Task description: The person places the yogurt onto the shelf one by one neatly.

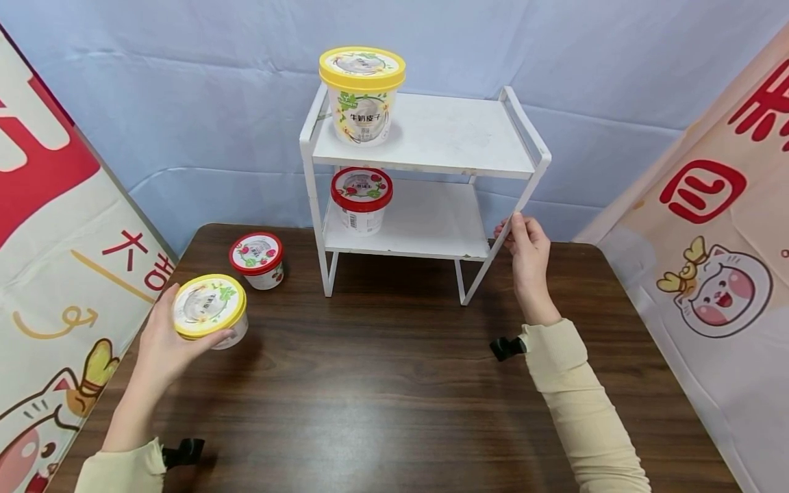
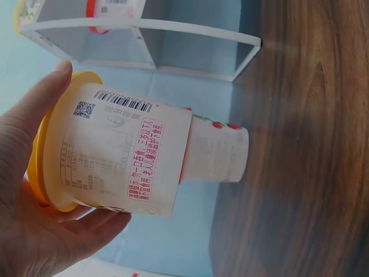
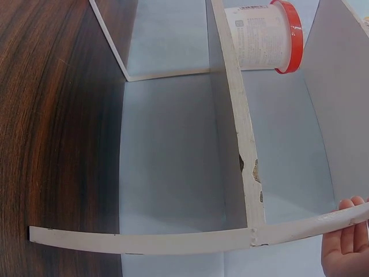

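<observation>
My left hand [image 1: 163, 342] grips a white ice cream tub with a yellow lid [image 1: 209, 308], thumb and fingers around the lid end. In the left wrist view that tub [image 2: 124, 150] is off the table, its barcode side showing. Behind it a smaller red-lidded tub [image 1: 257, 260] stands on the table. With its fingers around the right front post, my right hand [image 1: 531, 257] holds the white two-tier shelf [image 1: 456, 130]. On the top tier, at the left, is another yellow-lidded tub [image 1: 364, 99]; a red-lidded tub [image 1: 362, 198] sits on the lower tier below it.
The shelf stands at the back of a dark wooden table [image 1: 345, 383]. Blue cloth [image 1: 246, 103] hangs behind it. Printed banners flank the left [image 1: 68, 274] and right [image 1: 721, 239] sides. Black straps show at both cuffs.
</observation>
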Demonstrator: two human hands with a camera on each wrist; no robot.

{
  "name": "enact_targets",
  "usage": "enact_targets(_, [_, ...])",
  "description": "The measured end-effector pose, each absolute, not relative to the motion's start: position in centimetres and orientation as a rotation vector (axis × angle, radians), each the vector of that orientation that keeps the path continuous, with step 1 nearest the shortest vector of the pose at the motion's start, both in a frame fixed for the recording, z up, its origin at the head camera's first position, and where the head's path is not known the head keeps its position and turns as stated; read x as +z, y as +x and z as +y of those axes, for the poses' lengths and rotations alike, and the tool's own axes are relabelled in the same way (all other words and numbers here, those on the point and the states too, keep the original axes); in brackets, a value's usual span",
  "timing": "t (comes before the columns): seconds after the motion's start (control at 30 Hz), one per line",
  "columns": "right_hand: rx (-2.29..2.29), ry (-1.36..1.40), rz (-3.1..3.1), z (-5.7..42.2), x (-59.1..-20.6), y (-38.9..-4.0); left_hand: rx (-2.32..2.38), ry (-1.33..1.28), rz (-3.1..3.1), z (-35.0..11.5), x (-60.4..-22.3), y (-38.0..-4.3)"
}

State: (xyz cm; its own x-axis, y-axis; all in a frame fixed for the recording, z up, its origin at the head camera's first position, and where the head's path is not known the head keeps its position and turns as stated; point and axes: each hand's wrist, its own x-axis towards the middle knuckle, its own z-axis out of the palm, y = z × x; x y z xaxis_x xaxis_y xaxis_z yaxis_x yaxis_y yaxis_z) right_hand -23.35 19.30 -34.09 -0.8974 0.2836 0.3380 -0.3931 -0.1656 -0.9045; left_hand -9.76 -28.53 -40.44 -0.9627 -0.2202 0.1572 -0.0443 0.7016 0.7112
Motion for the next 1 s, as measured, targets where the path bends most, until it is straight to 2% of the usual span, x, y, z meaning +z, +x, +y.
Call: enact_targets(1.0, [2.116,0.127,-1.678,19.5,-34.3,-23.6,-1.067,0.0,-2.663,-24.8,-37.9,-10.3])
